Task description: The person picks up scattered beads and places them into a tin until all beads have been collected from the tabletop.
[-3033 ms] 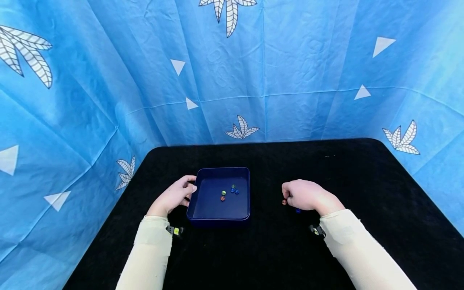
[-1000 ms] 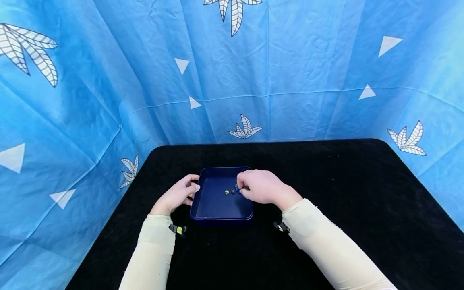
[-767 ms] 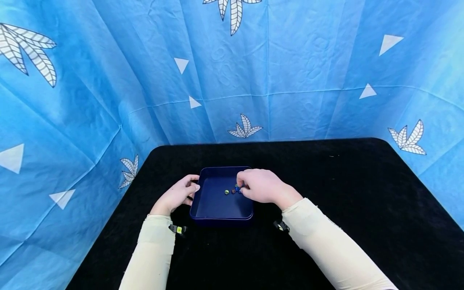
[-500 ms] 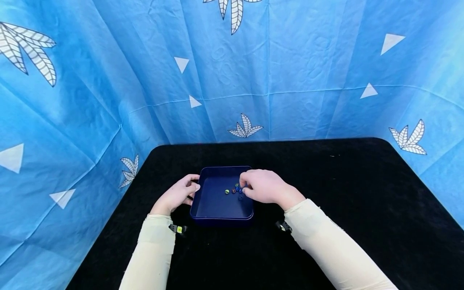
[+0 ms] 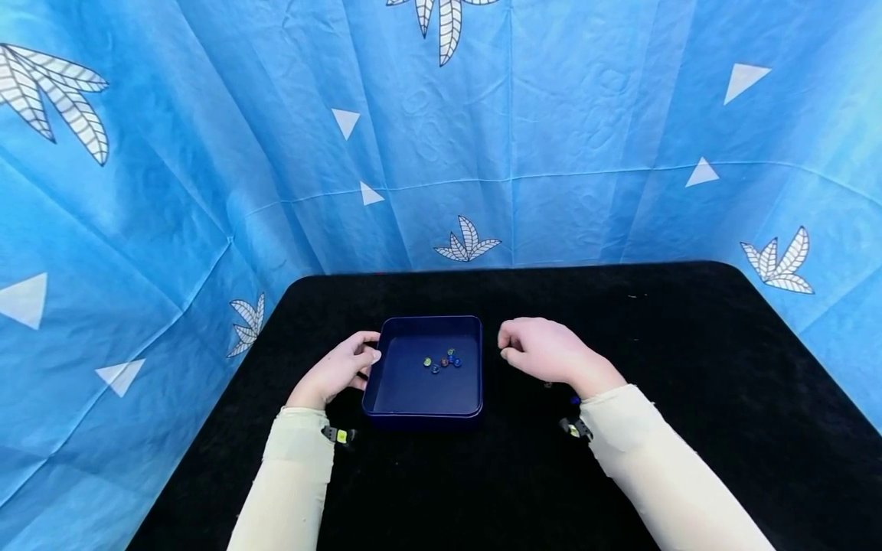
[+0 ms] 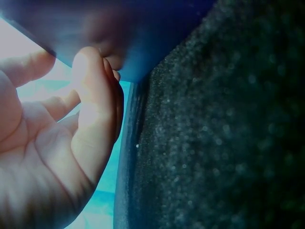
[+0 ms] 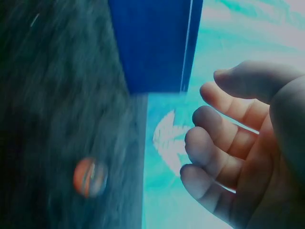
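A dark blue square tray point(image 5: 420, 390) stands on the black cloth. My left hand point(image 5: 334, 371) holds its left side, thumb at the rim and fingers against the outer wall, as the left wrist view also shows. Several small glass marbles lie in the tray, among them a yellow-green marble point(image 5: 427, 361), an orange-brown marble point(image 5: 444, 363) and a dark blue marble point(image 5: 435, 369). My right hand point(image 5: 547, 350) hovers right of the tray, fingers loosely bent, nothing between them. Below it on the cloth lie an orange marble point(image 7: 89, 177) and a blue marble point(image 5: 576, 399).
The black-covered table point(image 5: 427, 490) has a rounded far edge. A blue curtain point(image 5: 572, 138) with white leaf and triangle prints hangs behind it and along both sides.
My right hand came to the tray from the marbles on the cloth, let go of a dark blue marble inside, and moved back right. That marble rolled left. My left hand stayed at the tray.
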Demonstrator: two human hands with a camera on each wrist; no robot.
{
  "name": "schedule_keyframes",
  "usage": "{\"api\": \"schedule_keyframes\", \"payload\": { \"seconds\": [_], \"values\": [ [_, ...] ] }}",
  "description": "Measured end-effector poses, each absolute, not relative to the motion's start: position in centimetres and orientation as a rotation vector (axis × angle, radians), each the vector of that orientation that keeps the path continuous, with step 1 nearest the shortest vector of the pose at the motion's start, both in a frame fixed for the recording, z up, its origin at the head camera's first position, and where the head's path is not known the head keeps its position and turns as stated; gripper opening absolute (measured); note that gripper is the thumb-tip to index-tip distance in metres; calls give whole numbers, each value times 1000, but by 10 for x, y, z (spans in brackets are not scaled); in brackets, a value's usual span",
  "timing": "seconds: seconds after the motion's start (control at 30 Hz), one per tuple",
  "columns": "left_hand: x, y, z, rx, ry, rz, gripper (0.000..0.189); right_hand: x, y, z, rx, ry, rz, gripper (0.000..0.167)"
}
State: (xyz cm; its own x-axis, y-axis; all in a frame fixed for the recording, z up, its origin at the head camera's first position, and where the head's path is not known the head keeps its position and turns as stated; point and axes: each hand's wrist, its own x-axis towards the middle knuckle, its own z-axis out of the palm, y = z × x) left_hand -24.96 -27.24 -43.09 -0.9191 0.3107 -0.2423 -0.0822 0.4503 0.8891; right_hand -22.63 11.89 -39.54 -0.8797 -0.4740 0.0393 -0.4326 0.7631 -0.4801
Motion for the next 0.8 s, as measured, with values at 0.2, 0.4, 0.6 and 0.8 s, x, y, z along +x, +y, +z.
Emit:
{"api": "schedule_keyframes", "payload": {
  "seconds": [0.2,0.4,0.6,0.8],
  "values": [
    [-249,-272,-432,190,2336,1465,51,-224,151,-406,-693,2888,-702,3],
    [-251,-273,-433,203,2343,1467,50,-219,169,-415,-720,2861,-653,4],
    [-250,-274,-433,192,2336,1448,51,-216,170,-419,-770,2800,-560,16],
    [-251,-273,-433,187,2333,1475,48,-214,167,-419,-754,2791,-550,19]
  ]
}}
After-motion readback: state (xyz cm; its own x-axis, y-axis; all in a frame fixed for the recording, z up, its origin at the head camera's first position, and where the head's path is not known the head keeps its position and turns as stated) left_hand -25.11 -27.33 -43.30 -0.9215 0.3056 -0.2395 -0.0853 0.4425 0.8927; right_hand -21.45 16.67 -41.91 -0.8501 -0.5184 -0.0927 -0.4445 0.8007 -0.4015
